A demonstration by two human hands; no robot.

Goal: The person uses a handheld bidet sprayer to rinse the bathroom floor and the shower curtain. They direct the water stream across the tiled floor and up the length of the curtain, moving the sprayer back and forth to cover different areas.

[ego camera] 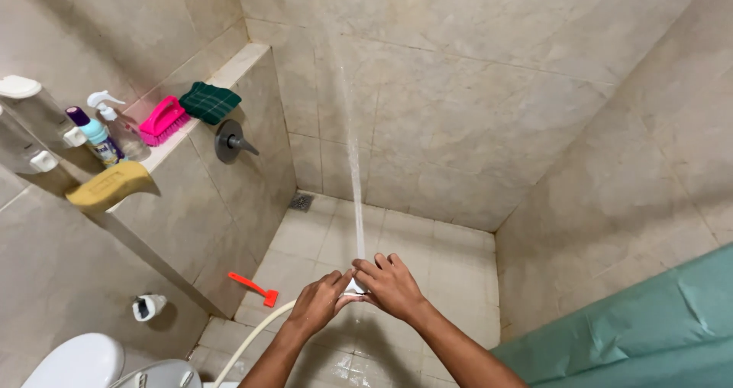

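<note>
Both my hands meet low in the middle over a small white spray head point(356, 287) at the end of a white hose point(252, 338). My left hand point(321, 302) wraps it from the left and my right hand point(389, 285) covers it from the right. A thin jet of water point(353, 166) shoots up from between the hands onto the beige tiled back wall point(458, 90). The spray head is mostly hidden by my fingers.
A ledge point(229, 63) on the left carries a pink scrub brush point(162, 121), a green cloth point(210, 101), spray bottles point(103, 132) and a yellow sponge point(111, 183). Below are a wall valve point(229, 141), a red squeegee point(256, 288), a floor drain point(301, 202), the toilet point(84, 361). A teal curtain point(657, 334) hangs right.
</note>
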